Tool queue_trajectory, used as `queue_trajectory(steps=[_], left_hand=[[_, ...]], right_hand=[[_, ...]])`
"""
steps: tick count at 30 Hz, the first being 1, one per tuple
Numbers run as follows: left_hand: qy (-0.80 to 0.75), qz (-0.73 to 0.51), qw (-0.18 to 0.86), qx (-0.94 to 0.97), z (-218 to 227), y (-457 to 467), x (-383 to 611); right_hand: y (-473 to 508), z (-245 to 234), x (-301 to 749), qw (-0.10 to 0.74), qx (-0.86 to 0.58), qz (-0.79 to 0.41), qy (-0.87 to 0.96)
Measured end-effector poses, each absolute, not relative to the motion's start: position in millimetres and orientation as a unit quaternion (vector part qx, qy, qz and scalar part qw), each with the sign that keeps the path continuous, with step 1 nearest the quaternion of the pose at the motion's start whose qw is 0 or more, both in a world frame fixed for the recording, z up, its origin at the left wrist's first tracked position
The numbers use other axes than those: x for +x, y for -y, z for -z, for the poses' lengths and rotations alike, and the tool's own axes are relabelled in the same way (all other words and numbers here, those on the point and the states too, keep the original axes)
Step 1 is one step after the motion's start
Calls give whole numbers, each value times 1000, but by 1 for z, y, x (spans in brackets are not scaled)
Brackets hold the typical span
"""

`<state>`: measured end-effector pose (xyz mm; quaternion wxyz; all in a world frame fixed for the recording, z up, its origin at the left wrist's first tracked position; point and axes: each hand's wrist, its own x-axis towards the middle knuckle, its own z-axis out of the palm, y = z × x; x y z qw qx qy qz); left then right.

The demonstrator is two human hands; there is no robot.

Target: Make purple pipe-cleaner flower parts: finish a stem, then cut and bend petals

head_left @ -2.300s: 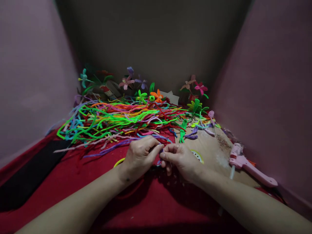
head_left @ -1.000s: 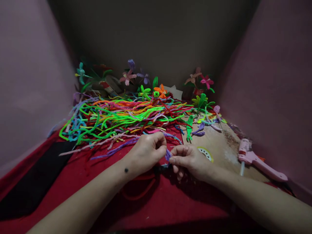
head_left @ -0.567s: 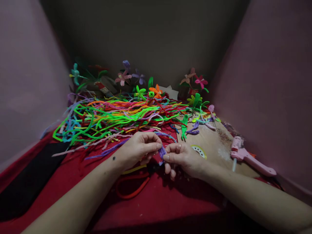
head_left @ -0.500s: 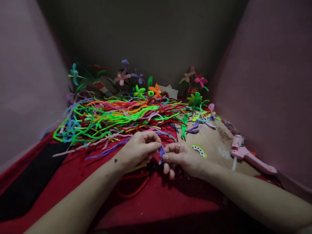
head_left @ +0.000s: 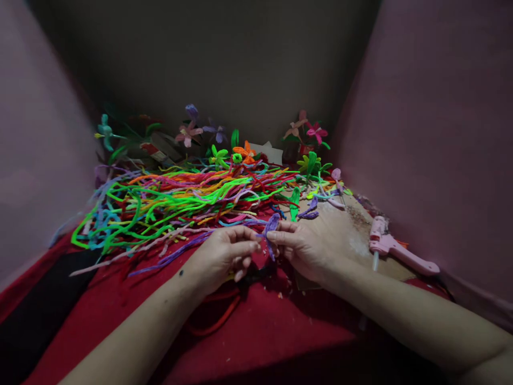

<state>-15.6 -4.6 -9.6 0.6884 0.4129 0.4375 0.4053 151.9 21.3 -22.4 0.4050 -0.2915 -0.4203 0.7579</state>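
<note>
My left hand (head_left: pixel 222 256) and my right hand (head_left: pixel 300 247) meet over the red cloth (head_left: pixel 260 331), fingertips pinched together. Between them stands a short purple pipe cleaner piece (head_left: pixel 270 227), folded into a narrow loop, and both hands grip it. Just behind the hands lies a big heap of loose pipe cleaners (head_left: pixel 180 200) in green, orange, red, pink and purple. An orange-red pipe cleaner loop (head_left: pixel 216 321) lies on the cloth under my left wrist.
A pink glue gun (head_left: pixel 395 251) lies at the right on a brown board (head_left: pixel 352 235). Small green and purple folded pieces (head_left: pixel 300 206) sit on that board. Finished pipe cleaner flowers (head_left: pixel 200 131) stand along the back wall. Pink walls close in on both sides.
The purple piece, low between my fingertips before, now stands up higher as a visible loop. The view has shifted a little, so everything sits further left.
</note>
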Motion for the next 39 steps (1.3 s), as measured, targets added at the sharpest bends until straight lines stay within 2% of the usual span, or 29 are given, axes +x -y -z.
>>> queue_trajectory(steps=[6, 12, 22, 31, 36, 39], left_hand=[[-418, -392, 719, 394, 21, 8, 2], [-405, -391, 710, 423, 23, 9, 7], [-405, -309, 700, 500, 17, 4, -1], [-423, -290, 668, 540, 10, 6, -4], [-432, -283, 684, 514, 12, 6, -7], [-465, -254, 655, 538, 7, 6, -13]], right_hand=[[-20, 28, 150, 446, -297, -736, 414], [-19, 30, 149, 430, -281, -773, 373], [-17, 33, 147, 398, -316, -800, 320], [-15, 31, 148, 392, -308, -789, 359], [-12, 29, 147, 374, -290, -787, 396], [-11, 26, 149, 377, -314, -757, 431]])
